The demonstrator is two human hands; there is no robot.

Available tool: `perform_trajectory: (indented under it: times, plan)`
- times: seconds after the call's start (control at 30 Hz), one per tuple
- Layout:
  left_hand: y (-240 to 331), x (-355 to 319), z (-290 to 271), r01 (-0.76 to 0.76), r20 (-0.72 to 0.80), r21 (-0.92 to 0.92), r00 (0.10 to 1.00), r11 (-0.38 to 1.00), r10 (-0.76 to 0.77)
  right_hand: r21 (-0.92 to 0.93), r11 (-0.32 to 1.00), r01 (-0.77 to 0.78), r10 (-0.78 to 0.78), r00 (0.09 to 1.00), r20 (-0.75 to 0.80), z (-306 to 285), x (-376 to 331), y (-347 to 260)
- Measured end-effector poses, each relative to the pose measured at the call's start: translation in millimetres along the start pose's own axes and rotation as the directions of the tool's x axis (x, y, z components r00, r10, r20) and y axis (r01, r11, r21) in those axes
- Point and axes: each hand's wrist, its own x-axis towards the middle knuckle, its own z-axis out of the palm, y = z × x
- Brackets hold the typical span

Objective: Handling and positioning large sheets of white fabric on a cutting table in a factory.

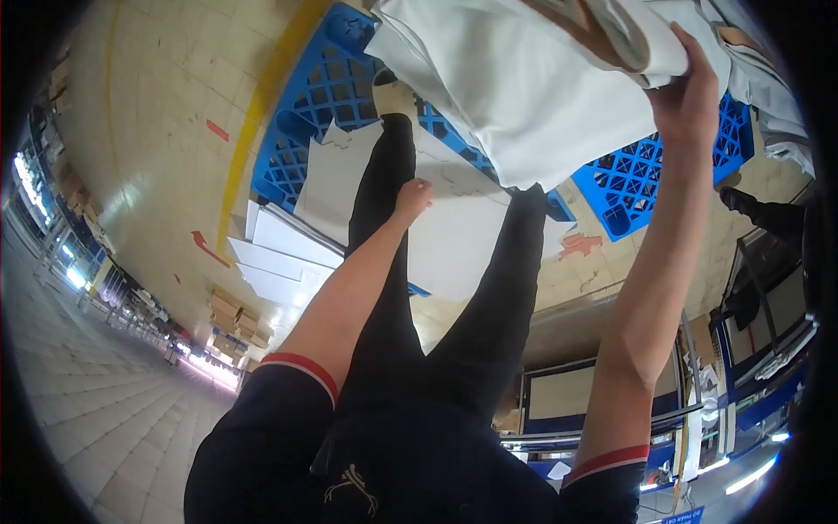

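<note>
My right hand [690,96] is raised to the upper right and grips the edge of a large white folded sheet [524,96] that hangs in front of me. My left hand [412,197] hangs lower near the middle, fingers curled and holding nothing, in front of my black trouser leg. Flat white sheets [454,236] lie on a blue plastic pallet [314,96] below my legs. My foot [393,94] stands on the pallet.
More white sheets [279,253] stick out over the pallet's left edge onto the tiled floor. A yellow line [253,122] runs along the floor. Stacked cardboard boxes [236,319] stand at the left. Blue-framed equipment [751,367] stands at the lower right, where another person's shoe [738,201] shows.
</note>
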Motion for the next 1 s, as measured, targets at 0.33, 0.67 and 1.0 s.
perform_trajectory:
  times: [0.33,0.67,1.0]
  plan:
    - [70,-5,10,0.014,0.166,-0.444,0.984,0.896,0.067,0.050,0.991,-0.121,0.125,0.989,-0.077,-40,-68,97]
    - [163,-14,99,-0.027,0.226,-0.610,0.952,0.792,0.207,0.431,0.860,-0.274,0.306,0.952,-0.005,-112,-82,268]
    - [228,-53,96,0.167,0.304,-0.596,0.952,0.786,0.027,-0.268,0.730,-0.629,0.524,0.766,-0.372,-194,-55,387]
